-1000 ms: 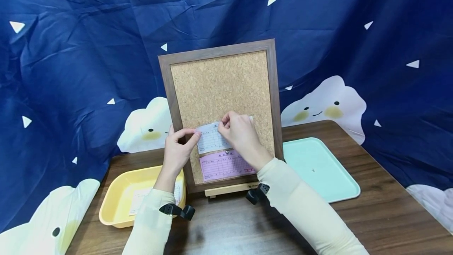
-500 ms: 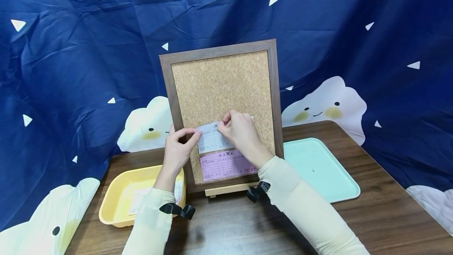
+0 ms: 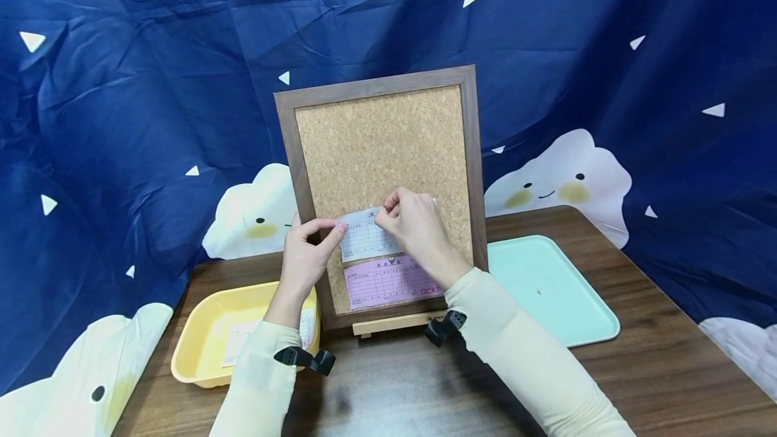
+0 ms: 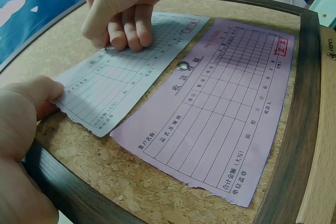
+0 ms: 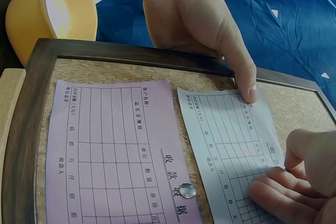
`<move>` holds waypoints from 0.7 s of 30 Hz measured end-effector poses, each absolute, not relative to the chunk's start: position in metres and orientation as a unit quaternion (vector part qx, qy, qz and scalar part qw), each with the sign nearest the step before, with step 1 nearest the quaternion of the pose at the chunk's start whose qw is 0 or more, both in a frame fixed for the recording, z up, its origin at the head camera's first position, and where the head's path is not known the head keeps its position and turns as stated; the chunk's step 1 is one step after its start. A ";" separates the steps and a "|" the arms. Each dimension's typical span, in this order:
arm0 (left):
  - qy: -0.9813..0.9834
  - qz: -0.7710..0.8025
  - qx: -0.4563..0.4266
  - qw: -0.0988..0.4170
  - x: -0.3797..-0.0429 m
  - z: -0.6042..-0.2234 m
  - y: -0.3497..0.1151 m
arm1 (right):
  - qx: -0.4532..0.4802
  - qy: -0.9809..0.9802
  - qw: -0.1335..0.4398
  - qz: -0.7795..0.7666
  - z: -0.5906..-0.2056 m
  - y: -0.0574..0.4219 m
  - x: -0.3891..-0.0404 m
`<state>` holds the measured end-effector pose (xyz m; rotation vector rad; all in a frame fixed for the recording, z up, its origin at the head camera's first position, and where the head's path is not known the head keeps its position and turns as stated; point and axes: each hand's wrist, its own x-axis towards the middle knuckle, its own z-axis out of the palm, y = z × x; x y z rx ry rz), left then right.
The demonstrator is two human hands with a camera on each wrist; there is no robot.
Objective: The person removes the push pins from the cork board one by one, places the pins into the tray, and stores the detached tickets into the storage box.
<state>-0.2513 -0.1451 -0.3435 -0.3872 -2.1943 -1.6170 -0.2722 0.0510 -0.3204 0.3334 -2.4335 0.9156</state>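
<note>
A framed cork board (image 3: 382,147) leans upright on a small wooden easel. On its lower part lies a pale blue-white receipt slip (image 3: 361,241), just above a pink receipt slip (image 3: 385,283). A round silver push pin (image 4: 182,66) sits at the pink slip's top middle. My left hand (image 3: 303,255) pinches the pale slip's left edge, thumb on its face. At that slip's top middle, my right hand (image 3: 417,229) has thumb and index finger pressed together on a push pin, mostly hidden by the fingertips. The other right fingers curl over the slip.
To the left, a yellow basin (image 3: 203,336) holds more paper slips (image 3: 239,339). A mint green tray (image 3: 552,288) with a small dark mark lies at the right. The easel's wooden ledge (image 3: 388,322) runs under the board on the brown table (image 3: 388,390).
</note>
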 end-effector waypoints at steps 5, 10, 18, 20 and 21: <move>-0.779 -0.580 -0.136 0.196 -0.267 -0.359 -0.150 | 0.129 -0.892 0.260 0.345 -0.321 0.053 -0.272; -0.780 -0.575 -0.139 0.204 -0.273 -0.367 -0.153 | 0.128 -0.891 0.260 0.349 -0.322 0.054 -0.271; -0.775 -0.579 -0.140 0.213 -0.271 -0.367 -0.153 | 0.137 -0.883 0.265 0.362 -0.324 0.055 -0.271; -0.775 -0.578 -0.141 0.213 -0.270 -0.367 -0.152 | 0.141 -0.879 0.271 0.365 -0.325 0.056 -0.271; -0.775 -0.578 -0.141 0.213 -0.271 -0.367 -0.152 | 0.143 -0.877 0.276 0.366 -0.325 0.057 -0.271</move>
